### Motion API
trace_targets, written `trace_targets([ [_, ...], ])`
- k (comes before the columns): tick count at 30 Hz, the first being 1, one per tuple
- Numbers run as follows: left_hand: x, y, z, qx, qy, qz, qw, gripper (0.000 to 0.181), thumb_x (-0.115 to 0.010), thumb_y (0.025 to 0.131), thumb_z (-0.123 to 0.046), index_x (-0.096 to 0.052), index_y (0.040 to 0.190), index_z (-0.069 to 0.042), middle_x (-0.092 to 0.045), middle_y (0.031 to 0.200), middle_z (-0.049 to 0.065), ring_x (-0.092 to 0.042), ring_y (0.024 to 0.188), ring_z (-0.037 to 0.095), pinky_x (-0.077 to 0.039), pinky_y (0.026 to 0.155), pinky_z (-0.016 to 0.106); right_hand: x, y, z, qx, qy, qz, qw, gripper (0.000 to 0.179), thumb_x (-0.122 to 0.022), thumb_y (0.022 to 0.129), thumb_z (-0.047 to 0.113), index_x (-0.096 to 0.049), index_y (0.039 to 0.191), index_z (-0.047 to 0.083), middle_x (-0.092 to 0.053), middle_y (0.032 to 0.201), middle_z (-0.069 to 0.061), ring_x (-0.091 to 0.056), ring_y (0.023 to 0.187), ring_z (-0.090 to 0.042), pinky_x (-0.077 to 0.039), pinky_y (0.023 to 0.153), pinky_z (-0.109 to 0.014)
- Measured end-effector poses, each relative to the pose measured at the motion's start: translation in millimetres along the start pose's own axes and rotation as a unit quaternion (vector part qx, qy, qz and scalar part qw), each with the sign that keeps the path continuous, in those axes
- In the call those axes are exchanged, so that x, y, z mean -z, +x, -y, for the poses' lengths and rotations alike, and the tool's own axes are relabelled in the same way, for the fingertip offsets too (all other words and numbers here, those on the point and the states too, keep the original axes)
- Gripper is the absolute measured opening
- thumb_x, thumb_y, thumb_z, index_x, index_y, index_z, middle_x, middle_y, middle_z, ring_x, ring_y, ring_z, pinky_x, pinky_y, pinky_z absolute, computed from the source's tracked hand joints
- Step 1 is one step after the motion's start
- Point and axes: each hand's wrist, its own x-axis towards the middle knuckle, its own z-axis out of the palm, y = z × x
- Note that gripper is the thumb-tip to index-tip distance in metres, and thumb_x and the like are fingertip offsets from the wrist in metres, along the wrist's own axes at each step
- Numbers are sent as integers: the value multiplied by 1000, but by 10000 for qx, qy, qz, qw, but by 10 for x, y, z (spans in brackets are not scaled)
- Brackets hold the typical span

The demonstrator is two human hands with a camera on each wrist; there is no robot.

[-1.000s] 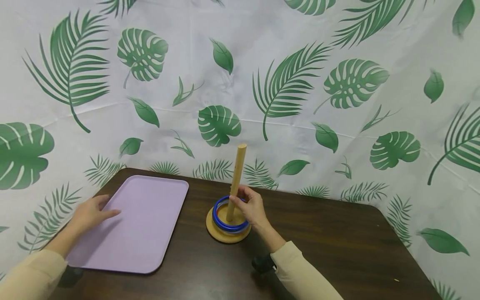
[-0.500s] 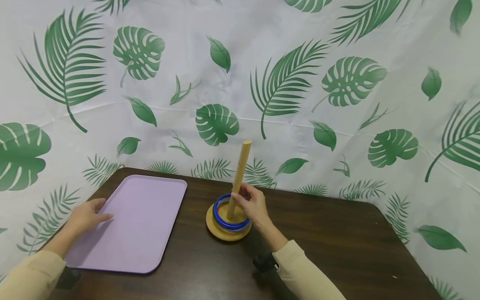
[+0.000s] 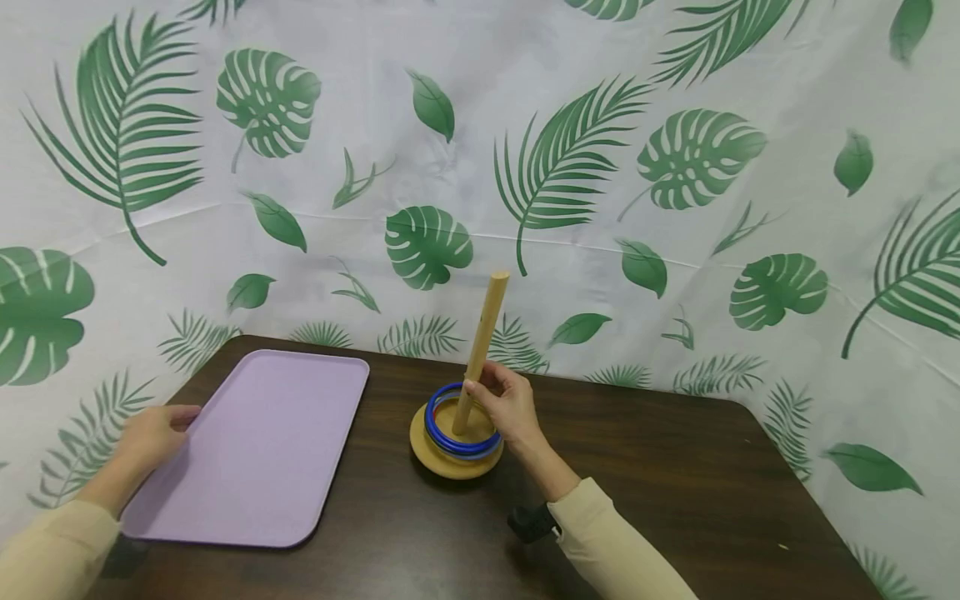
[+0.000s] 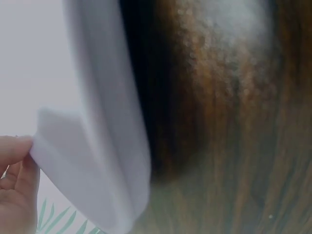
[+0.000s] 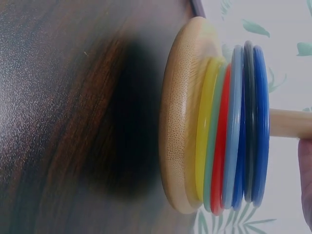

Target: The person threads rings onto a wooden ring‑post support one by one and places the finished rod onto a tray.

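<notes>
In the head view, my right hand (image 3: 512, 407) pinches the wooden post (image 3: 486, 329) of a ring-stacking stand, low down and just above its rings. The post leans to the right. Its round wooden base (image 3: 423, 450) appears lifted off the table, with a dark shadow beneath. Around the post, the right wrist view shows a stack of rings: yellow (image 5: 207, 131), green, red (image 5: 223, 146), grey-blue, black and blue (image 5: 262, 126). My left hand (image 3: 150, 437) grips the left edge of a lilac tray (image 3: 262, 442), thumb on the rim, other fingers partly hidden behind it.
A dark wood table (image 3: 637, 467) lies under everything, its right part extending past the stand. Behind it hangs a white cloth (image 3: 465, 167) printed with green leaves. A black wrist device (image 3: 531, 523) sits below my right forearm.
My left hand has drawn back from over the tray to its left edge and taken hold there. The stand has risen slightly in my right hand, its post leaning further right.
</notes>
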Motion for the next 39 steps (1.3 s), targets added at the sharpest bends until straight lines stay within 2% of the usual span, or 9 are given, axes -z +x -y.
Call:
trace_targets([
  [4,16,-20,3,12,-27,51,10000,43,-55,68,3,-58,108,18,-63,94,34,-55,93,54,-45,71,51,23,5,14,48,26,-16,10000,20,-67,82,-3,-65,100,-13,-65,86,-29,-59,73,-14,-47,63,-16],
  [11,-24,-9,-47,-95,-140,106,9998,43,-58,67,3,-59,107,17,-66,91,31,-59,90,50,-49,63,37,87,15,11,32,5,-108,9999,19,-67,82,-3,-65,99,-12,-65,86,-29,-58,72,-12,-46,62,-16],
  [16,-119,30,-161,-56,-344,389,9986,43,-61,70,0,-59,110,17,-66,93,30,-60,92,49,-52,70,46,138,24,14,62,-51,-188,9998,20,-67,82,-4,-65,100,-12,-66,87,-28,-59,73,-14,-47,64,-16],
  [20,-202,52,-332,79,-565,663,9962,45,-63,74,-2,-57,115,14,-66,98,29,-58,98,50,-51,76,50,171,31,17,-13,7,-241,9997,21,-67,82,-3,-65,101,-13,-66,88,-29,-59,74,-12,-47,65,-15],
  [22,-247,60,-432,19,-689,744,9948,44,-64,75,-1,-57,115,14,-66,100,29,-58,99,49,-50,79,51,187,33,18,-53,38,-272,9996,21,-67,82,-4,-65,100,-13,-65,88,-30,-58,73,-11,-46,64,-15],
  [29,-429,66,-823,-309,-1172,796,9894,41,-65,74,2,-60,113,14,-67,99,28,-65,89,36,-54,73,43,250,36,34,-223,106,-417,9988,22,-67,82,-4,-64,102,-14,-64,91,-30,-57,72,-7,-46,64,-14],
  [33,-551,69,-1038,-330,-1490,919,9840,41,-65,74,2,-60,113,14,-67,99,26,-66,86,30,-55,71,39,290,41,26,-265,137,-471,9984,22,-67,82,-5,-63,101,-15,-64,91,-29,-57,72,-7,-46,65,-14],
  [39,-724,59,-1366,-191,-2290,1194,9659,41,-64,74,7,-58,114,17,-66,100,27,-66,84,25,-57,69,36,358,78,-108,-286,187,-574,9978,23,-69,81,-3,-64,101,-13,-65,88,-24,-57,72,-5,-47,65,-15],
])
